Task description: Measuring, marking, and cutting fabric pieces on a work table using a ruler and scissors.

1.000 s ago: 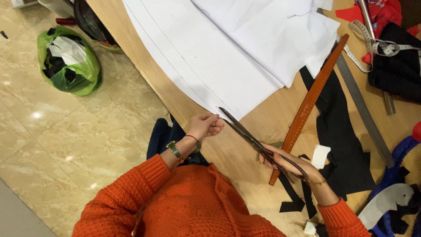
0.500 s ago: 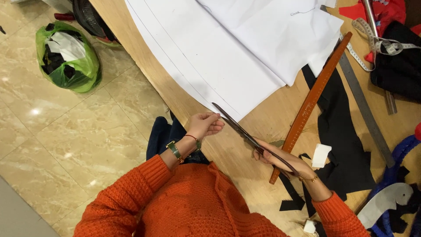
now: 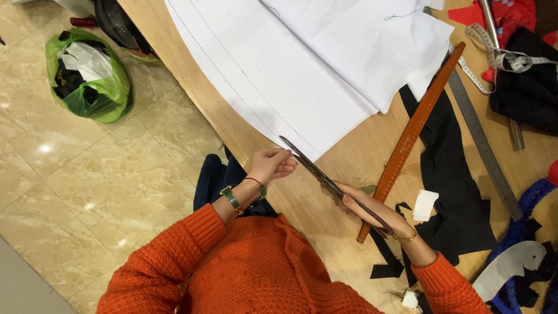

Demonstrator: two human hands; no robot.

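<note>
My right hand (image 3: 378,212) clamped on long scissors (image 3: 325,177), blade tip at the white paper's (image 3: 290,87) near edge, my left hand (image 3: 272,164) pinching that edge, brown curved ruler (image 3: 412,136) just beside, bare tabletop (image 3: 349,157) between.

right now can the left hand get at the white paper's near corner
Probably yes: the left hand sits just beside the white paper near corner, with only the scissors held by the right hand close by.

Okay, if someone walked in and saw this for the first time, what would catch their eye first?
Probably the long scissors at the table edge, gripped by the right hand, tips at the corner of the big white paper sheet, which the left hand pinches. Next, the orange sweater filling the bottom, and the green plastic bag on the floor, upper left.
</note>
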